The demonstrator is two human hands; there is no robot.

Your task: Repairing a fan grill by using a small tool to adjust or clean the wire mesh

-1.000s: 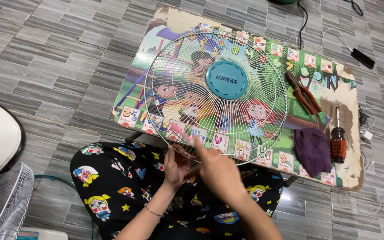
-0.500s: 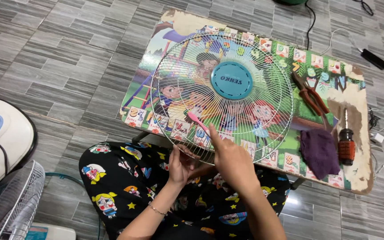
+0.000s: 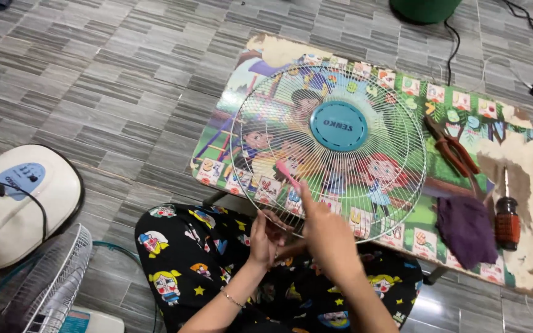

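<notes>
A round white wire fan guard with a teal centre cap lies on a low table covered in cartoon pictures. My left hand grips the guard's near rim from below. My right hand holds a pink toothbrush, whose head rests against the wires near the rim. My legs in black cartoon-print trousers are under the table's front edge.
Red-handled pliers, a purple cloth and a screwdriver with a brown handle lie on the table's right part. A white fan base with a black cord and another fan guard sit on the floor at left. Cables run at the right.
The view has shifted a little. My right hand has pushed the pink toothbrush further up onto the wires; my left hand still holds the rim.
</notes>
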